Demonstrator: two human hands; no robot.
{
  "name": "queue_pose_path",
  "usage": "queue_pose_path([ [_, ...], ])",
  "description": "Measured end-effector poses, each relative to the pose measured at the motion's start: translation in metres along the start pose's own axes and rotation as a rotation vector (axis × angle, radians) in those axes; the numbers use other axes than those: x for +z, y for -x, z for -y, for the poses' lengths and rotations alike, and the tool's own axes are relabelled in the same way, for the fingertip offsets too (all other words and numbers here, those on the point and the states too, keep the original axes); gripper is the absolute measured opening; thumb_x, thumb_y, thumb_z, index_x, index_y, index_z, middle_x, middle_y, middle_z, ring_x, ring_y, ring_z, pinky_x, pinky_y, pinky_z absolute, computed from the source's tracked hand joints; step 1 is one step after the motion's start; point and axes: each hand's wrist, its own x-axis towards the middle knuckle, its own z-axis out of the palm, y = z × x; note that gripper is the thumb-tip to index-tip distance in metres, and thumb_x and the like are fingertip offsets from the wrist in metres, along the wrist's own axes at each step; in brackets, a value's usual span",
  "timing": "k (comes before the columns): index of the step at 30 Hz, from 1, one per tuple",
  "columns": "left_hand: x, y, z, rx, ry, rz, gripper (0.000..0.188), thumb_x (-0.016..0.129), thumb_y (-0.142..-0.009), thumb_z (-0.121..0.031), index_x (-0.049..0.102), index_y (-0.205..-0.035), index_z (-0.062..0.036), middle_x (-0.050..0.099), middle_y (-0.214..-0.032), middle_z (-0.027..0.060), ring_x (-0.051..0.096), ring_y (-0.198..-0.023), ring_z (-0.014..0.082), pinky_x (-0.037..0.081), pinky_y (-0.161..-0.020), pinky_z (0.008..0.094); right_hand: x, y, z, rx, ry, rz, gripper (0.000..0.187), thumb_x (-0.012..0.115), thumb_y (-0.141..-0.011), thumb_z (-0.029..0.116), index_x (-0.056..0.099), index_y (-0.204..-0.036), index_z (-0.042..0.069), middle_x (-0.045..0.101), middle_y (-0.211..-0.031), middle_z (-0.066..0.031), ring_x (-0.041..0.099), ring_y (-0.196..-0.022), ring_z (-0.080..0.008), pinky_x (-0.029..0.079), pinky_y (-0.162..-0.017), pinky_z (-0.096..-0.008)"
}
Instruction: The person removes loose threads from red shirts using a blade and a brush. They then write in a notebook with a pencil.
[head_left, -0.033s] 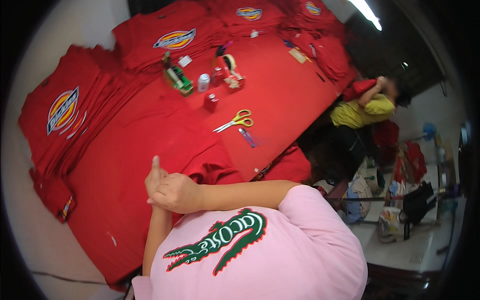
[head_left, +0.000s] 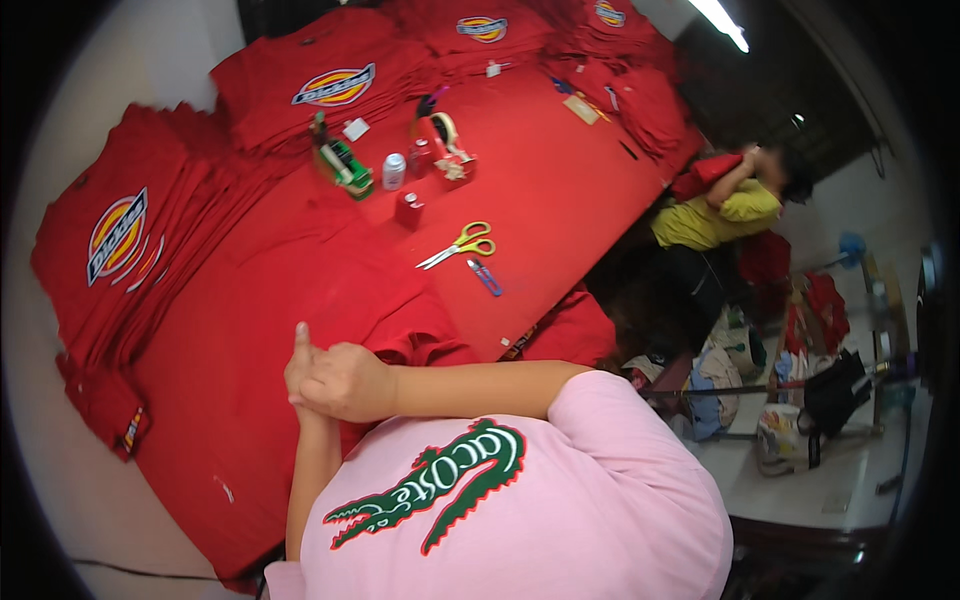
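Note:
My two hands are together in front of my chest, over a spread of red cloth [head_left: 230, 400]. My right hand [head_left: 355, 382] is closed around my left hand [head_left: 301, 368]. One finger stretches upward from the left hand, apart from the rest; its other fingers are largely covered by the right hand. Neither hand shows a tool or garment in it. Past them on the red table lie yellow-handled scissors [head_left: 475, 240], blades slightly apart, and a small blue thread snipper [head_left: 485, 278].
Stacks of red printed shirts [head_left: 335, 85] line the far and left edges. A green tape dispenser [head_left: 345, 170], red tape dispenser [head_left: 455, 165], white-topped can [head_left: 394, 171] and small red container [head_left: 409, 209] stand mid-table. A person in yellow [head_left: 715, 215] is at the right, beyond bags [head_left: 835, 400].
The whole view has shifted slightly, with the table items appearing a little further left. My hands keep the same clasp.

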Motion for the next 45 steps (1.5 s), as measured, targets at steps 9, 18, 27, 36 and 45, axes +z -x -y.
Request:
queue_pose_path([
  [9, -0.01, 0.008, 0.011, -0.135, 0.212, 0.095, 0.037, 0.056, -0.11, -0.042, 0.069, -0.098, -0.0099, 0.07, -0.087, 0.0028, 0.067, -0.073, 0.0153, 0.056, -0.066, 0.0346, -0.009, 0.0, -0.003, -0.037, 0.022, 0.0, 0.021, 0.071, -0.092, 0.024, 0.061, -0.081, 0.01, 0.059, -0.066, -0.0047, 0.062, -0.059, -0.0228, 0.048, -0.05, -0.0392],
  [18, -0.052, -0.012, 0.079, 0.217, 0.466, 0.362, 0.04, 0.071, -0.1, -0.043, 0.076, -0.117, -0.0065, 0.072, -0.101, 0.0223, 0.067, -0.094, 0.0307, 0.055, -0.091, 0.0427, -0.001, 0.005, 0.011, -0.073, -0.031, 0.078, 0.029, 0.073, -0.092, 0.026, 0.059, -0.073, 0.009, 0.059, -0.063, -0.0047, 0.061, -0.055, -0.0229, 0.049, -0.049, -0.0399],
  [27, -0.034, -0.015, 0.038, -0.106, 0.202, 0.232, 0.034, 0.059, -0.109, -0.039, 0.07, -0.109, -0.0066, 0.071, -0.097, 0.0029, 0.07, -0.085, 0.0158, 0.056, -0.071, 0.0357, 0.005, 0.005, -0.006, -0.003, 0.026, 0.033, 0.027, 0.071, -0.092, 0.026, 0.059, -0.072, 0.014, 0.062, -0.07, -0.0055, 0.064, -0.065, -0.024, 0.052, -0.057, -0.0411],
  [36, -0.015, 0.003, 0.015, -0.172, 0.127, 0.097, 0.036, 0.06, -0.108, -0.04, 0.07, -0.115, -0.0061, 0.073, -0.1, 0.0052, 0.071, -0.089, 0.0156, 0.057, -0.073, 0.0355, 0.002, 0.012, -0.018, 0.112, 0.018, 0.03, 0.022, 0.07, -0.09, 0.024, 0.063, -0.074, 0.009, 0.062, -0.065, -0.0075, 0.066, -0.06, -0.0268, 0.052, -0.053, -0.0418],
  [45, -0.018, -0.003, 0.011, -0.128, 0.166, 0.188, 0.034, 0.06, -0.107, -0.04, 0.069, -0.113, -0.0079, 0.069, -0.097, 0.0048, 0.069, -0.085, 0.0169, 0.056, -0.072, 0.0353, 0.009, 0.013, -0.02, 0.093, 0.038, 0.0, 0.021, 0.072, -0.092, 0.025, 0.062, -0.081, 0.009, 0.061, -0.067, -0.0052, 0.064, -0.061, -0.0244, 0.05, -0.055, -0.04],
])
